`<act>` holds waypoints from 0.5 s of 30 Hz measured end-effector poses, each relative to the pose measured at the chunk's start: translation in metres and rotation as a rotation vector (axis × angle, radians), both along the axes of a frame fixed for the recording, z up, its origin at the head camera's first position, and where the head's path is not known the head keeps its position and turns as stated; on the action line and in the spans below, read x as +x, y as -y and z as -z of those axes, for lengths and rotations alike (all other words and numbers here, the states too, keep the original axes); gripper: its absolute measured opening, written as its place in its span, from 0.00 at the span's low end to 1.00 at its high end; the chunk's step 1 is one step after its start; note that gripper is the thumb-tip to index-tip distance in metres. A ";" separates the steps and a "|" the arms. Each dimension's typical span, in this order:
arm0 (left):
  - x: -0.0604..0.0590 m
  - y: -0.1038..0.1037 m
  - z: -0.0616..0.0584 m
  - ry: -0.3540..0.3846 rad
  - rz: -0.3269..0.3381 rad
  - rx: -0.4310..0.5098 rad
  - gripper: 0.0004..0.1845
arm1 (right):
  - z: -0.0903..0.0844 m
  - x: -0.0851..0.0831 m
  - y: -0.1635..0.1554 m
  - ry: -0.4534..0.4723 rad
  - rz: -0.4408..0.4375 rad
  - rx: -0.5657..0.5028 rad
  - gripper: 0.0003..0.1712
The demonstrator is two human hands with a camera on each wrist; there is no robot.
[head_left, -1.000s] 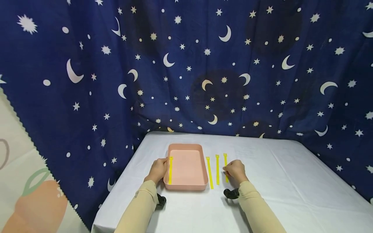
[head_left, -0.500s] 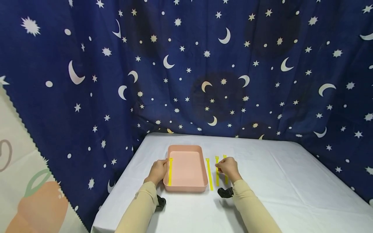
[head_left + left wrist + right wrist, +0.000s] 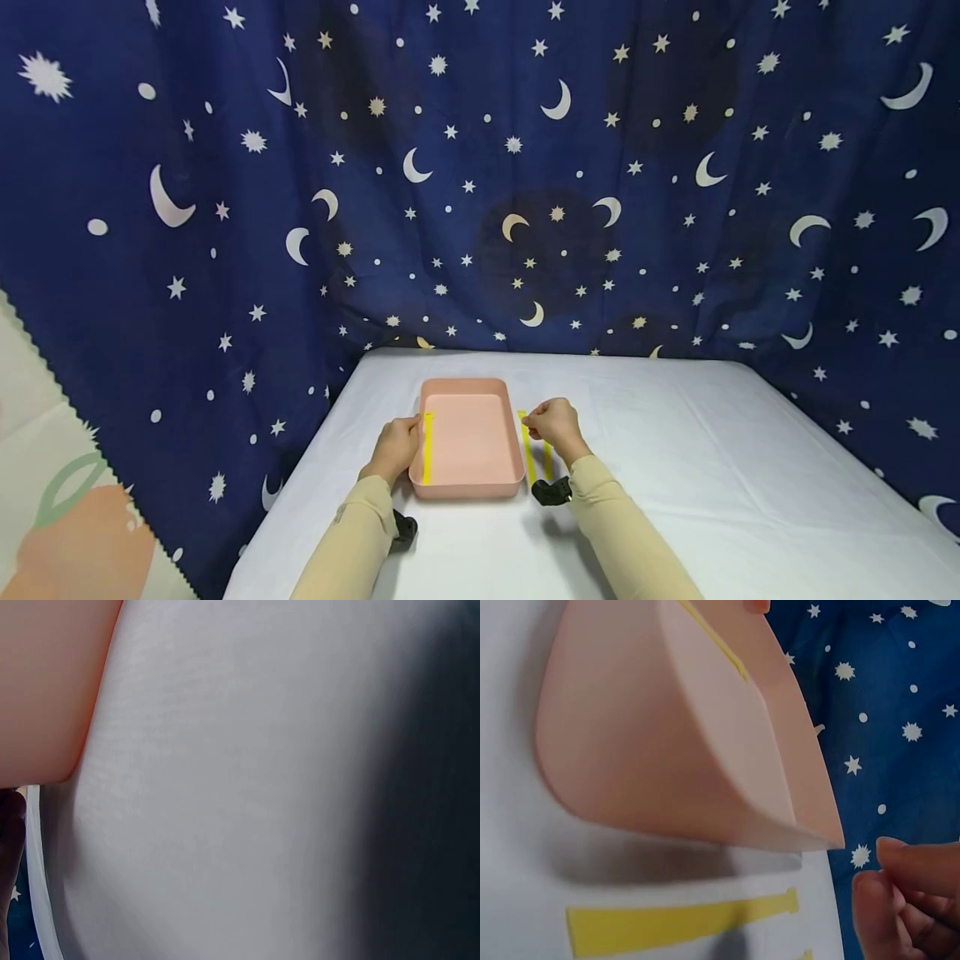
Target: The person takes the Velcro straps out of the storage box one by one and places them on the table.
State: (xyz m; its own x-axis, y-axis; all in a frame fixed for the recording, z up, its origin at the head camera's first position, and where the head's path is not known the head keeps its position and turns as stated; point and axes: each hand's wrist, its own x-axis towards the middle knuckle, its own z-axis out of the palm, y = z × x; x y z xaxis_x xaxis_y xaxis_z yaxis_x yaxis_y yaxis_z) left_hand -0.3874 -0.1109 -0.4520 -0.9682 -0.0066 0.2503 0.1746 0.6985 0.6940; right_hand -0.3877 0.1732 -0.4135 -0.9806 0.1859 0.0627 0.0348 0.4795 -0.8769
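Note:
A pink tray (image 3: 467, 483) stands on the white table, with one yellow strip (image 3: 427, 447) lying along its inner left side. My left hand (image 3: 396, 446) holds the tray's left rim. Right of the tray, two yellow strips (image 3: 527, 454) lie flat on the cloth; anything further right is hidden by my wrist. My right hand (image 3: 550, 423) hovers over their far ends with its fingers curled. In the right wrist view the fingers (image 3: 907, 900) hold nothing visible, and they stay just clear of the end of the nearest strip (image 3: 675, 924), beside the tray (image 3: 652, 735).
The table (image 3: 675, 467) is covered in white cloth. A dark blue star-and-moon curtain (image 3: 525, 167) hangs close behind it and along both sides. The table's left edge drops off near my left elbow. The left wrist view shows only the tray wall (image 3: 45, 682) and cloth.
My right hand has moved left, from the rightmost strip to the strips nearest the tray. The left hand has stayed on the tray's rim. The head view has shifted slightly.

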 end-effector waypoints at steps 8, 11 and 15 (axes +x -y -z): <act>0.002 0.000 0.005 0.010 0.007 -0.010 0.18 | -0.002 0.004 0.019 -0.015 -0.027 0.012 0.05; 0.001 0.000 0.002 0.017 0.000 -0.014 0.18 | -0.007 0.003 0.028 -0.011 -0.046 0.012 0.05; 0.000 0.001 -0.002 0.025 -0.005 -0.013 0.19 | -0.015 0.001 0.039 -0.020 -0.074 0.020 0.07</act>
